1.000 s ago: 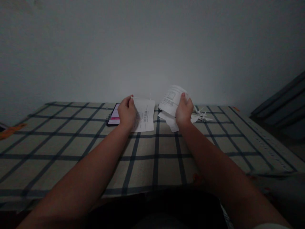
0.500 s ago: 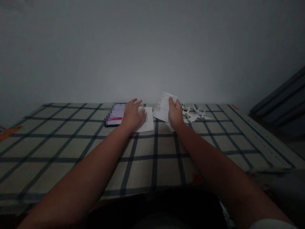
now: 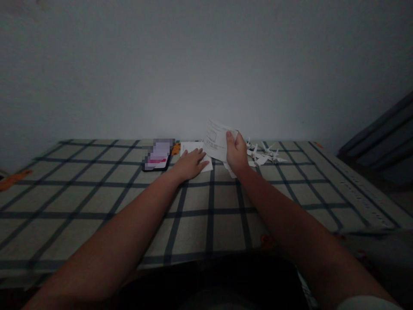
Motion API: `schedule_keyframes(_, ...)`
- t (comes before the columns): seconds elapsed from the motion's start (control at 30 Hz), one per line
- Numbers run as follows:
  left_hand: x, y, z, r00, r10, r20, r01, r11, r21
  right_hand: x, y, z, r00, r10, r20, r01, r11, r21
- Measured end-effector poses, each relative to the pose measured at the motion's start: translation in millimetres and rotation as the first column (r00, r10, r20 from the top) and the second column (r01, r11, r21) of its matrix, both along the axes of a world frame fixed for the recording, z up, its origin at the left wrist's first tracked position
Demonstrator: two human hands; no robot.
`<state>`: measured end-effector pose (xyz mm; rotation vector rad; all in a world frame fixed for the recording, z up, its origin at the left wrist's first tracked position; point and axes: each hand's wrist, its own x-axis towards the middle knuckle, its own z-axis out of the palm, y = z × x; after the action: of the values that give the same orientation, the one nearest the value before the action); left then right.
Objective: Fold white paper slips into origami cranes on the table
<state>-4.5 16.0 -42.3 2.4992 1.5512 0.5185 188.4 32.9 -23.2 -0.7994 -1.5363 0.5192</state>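
Observation:
My right hand grips printed white paper by its right side, thumb on top, and holds it raised and slightly curled above the table. Flat on another sheet of white paper lies my left hand, its fingers stretched out. Under and beside my right wrist, more white paper shows in part. To the right of that hand stand several folded paper cranes, close together.
A phone with a lit, partly blurred screen lies left of my left hand. A checked cloth covers the table, which meets a plain wall at the back. Dark slatted furniture stands at the far right.
My left hand has come down and to the right, away from the phone, onto the loose sheet, which has shifted slightly. The paper in my right hand has tilted and curled more.

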Motion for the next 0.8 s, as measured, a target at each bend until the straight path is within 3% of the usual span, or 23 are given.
schedule_keyframes(0.1, -1, 2, 3.7, 0.984, -0.041, 0.176, 0.032, 0.998, 0.055, -3, -4, 2.7, 0.997, -0.052, -0.062, 0.055, 0.998, 0.043)
schedule_keyframes(0.2, -4, 1, 13.4, 0.926, 0.035, 0.375, -0.095, 0.985, 0.142, -3, -7, 6.1, 0.995, -0.084, -0.061, 0.09, 0.99, 0.111)
schedule_keyframes(0.27, -6, 0, 19.3, 0.865, 0.193, 0.463, -0.264, 0.96, 0.092, -3, -9, 9.2, 0.994, -0.095, -0.062, 0.104, 0.981, 0.164)
schedule_keyframes(0.33, -4, 0, 23.0, 0.752, 0.273, 0.6, -0.303, 0.952, -0.054, -2, -12, 12.2, 0.997, -0.074, -0.017, 0.076, 0.97, 0.23)
schedule_keyframes(0.37, -3, 0, 24.1, 0.661, 0.287, 0.693, -0.257, 0.955, -0.15, -2, -14, 13.2, 0.998, -0.05, 0.035, 0.039, 0.963, 0.268)
schedule_keyframes(0.43, 2, 0, 26.0, 0.381, 0.321, 0.867, -0.064, 0.945, -0.321, -2, -17, 13.7, 0.981, 0.015, 0.193, -0.08, 0.94, 0.333)
schedule_keyframes(0.5, 7, -1, 28.7, 0.148, 0.365, 0.919, 0.158, 0.909, -0.386, -4, -17, 11.4, 0.922, 0.077, 0.38, -0.223, 0.907, 0.356)
schedule_keyframes(0.53, 9, -2, 30.4, 0.075, 0.371, 0.926, 0.245, 0.893, -0.377, -5, -17, 9.2, 0.882, 0.097, 0.462, -0.283, 0.892, 0.353)
schedule_keyframes(0.67, 12, -9, 37.0, -0.083, 0.35, 0.933, 0.455, 0.846, -0.277, -8, -8, -1.2, 0.744, 0.108, 0.659, -0.382, 0.878, 0.288)
schedule_keyframes(0.8, 12, -15, 40.5, -0.127, 0.269, 0.955, 0.485, 0.856, -0.177, -6, -1, -6.7, 0.755, 0.086, 0.65, -0.341, 0.898, 0.277)
